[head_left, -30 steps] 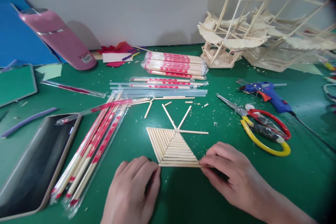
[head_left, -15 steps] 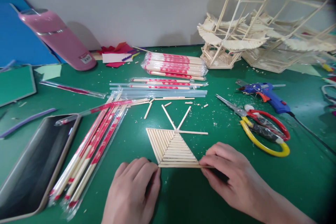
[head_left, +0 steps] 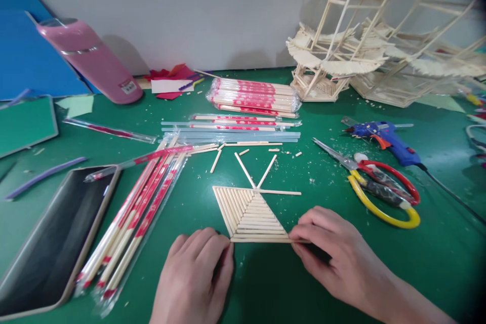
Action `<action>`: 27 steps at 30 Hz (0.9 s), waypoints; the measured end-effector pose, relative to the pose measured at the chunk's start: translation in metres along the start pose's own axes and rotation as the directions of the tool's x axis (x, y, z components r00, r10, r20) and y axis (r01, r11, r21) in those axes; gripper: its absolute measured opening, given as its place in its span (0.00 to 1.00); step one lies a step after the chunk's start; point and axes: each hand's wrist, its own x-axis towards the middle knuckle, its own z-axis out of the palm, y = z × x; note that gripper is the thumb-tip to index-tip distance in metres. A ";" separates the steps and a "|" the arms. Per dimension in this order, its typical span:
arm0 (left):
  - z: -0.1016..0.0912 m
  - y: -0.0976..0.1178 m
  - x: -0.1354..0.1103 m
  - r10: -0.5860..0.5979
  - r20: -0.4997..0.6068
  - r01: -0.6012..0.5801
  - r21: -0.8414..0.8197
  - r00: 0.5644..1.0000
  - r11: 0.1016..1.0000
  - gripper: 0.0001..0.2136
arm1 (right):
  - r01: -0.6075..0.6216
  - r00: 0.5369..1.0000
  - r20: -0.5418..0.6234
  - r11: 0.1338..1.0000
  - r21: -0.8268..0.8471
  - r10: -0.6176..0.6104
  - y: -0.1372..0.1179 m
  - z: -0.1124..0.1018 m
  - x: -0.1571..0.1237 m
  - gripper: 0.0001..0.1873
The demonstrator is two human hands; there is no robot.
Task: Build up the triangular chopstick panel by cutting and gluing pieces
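A flat panel of glued wooden sticks point(head_left: 246, 211) lies on the green mat point(head_left: 266, 283), with three loose sticks fanning from its top. My left hand point(head_left: 195, 276) rests palm down at the panel's lower left corner, fingers together and touching that end. My right hand point(head_left: 334, 250) pinches the right end of the bottom stick at the panel's lower right corner.
Wrapped chopsticks point(head_left: 132, 217) lie left of the panel, more packs point(head_left: 252, 95) behind. Scissors with red and yellow handles point(head_left: 374, 187) and a blue glue gun point(head_left: 383, 136) lie right. A tablet point(head_left: 49, 243), a pink bottle point(head_left: 89, 61) and stick models point(head_left: 353, 45) stand around.
Both hands stay at the panel's lower corners. Only the view has shifted slightly.
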 end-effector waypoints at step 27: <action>0.000 -0.001 -0.002 -0.046 0.060 0.043 0.041 0.997 0.998 0.08 | 0.119 0.993 -0.021 0.993 -0.003 -0.119 0.007 0.004 0.001 0.07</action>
